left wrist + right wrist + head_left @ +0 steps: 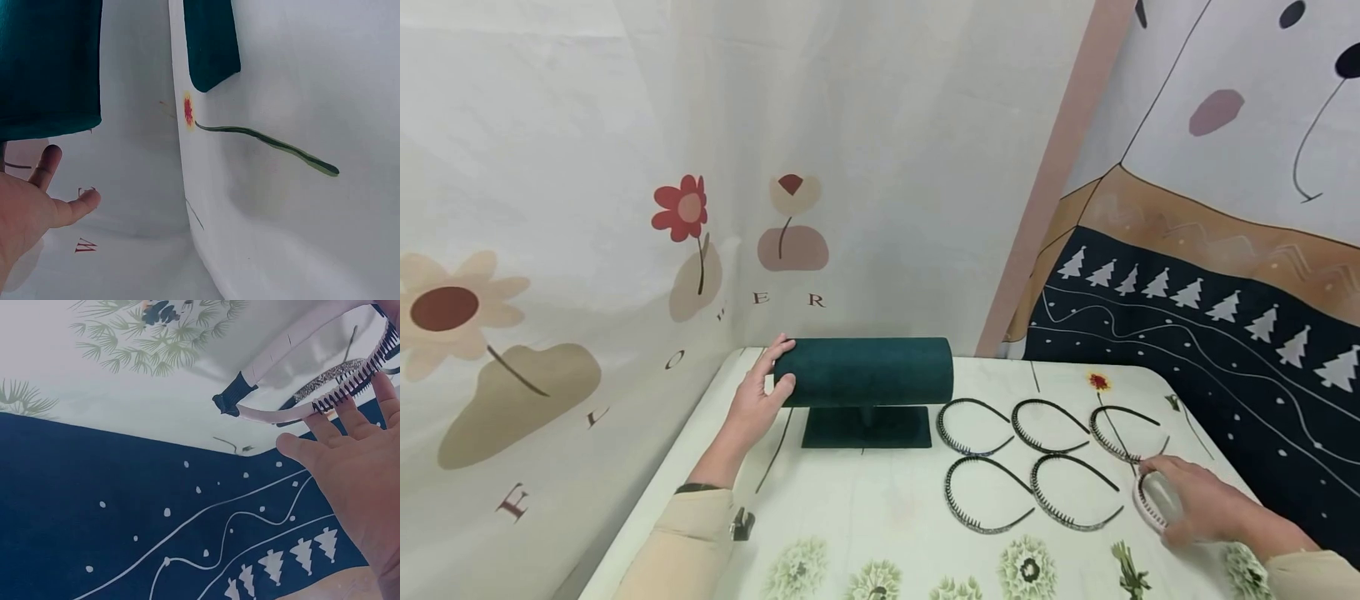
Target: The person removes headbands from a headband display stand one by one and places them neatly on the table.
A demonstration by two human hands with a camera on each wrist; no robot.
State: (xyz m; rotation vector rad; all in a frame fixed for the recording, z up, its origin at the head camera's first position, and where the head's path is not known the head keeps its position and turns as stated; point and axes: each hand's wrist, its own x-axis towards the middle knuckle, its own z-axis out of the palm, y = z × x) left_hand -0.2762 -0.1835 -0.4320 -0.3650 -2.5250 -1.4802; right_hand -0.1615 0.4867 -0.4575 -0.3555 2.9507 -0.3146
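A dark green padded roll display stand (865,372) stands on its flat base at the table's back. My left hand (758,396) grips the roll's left end, thumb on its front and fingers at the top. In the left wrist view, two fingers (47,165) stick out below the roll; the others are hidden. At the right, my right hand (1210,504) holds a pale toothed headband (1148,502), its fingers under the teeth in the right wrist view. A dark piece (234,395) sits on that headband. Several dark toothed headbands (985,496) lie in two rows left of this hand.
A small dark clip-like object (742,525) lies beside the left sleeve. A flower-printed cloth (880,500) covers the table. Pale printed curtains (887,167) hang behind and left; a navy tree-patterned cloth (1187,333) borders the right side.
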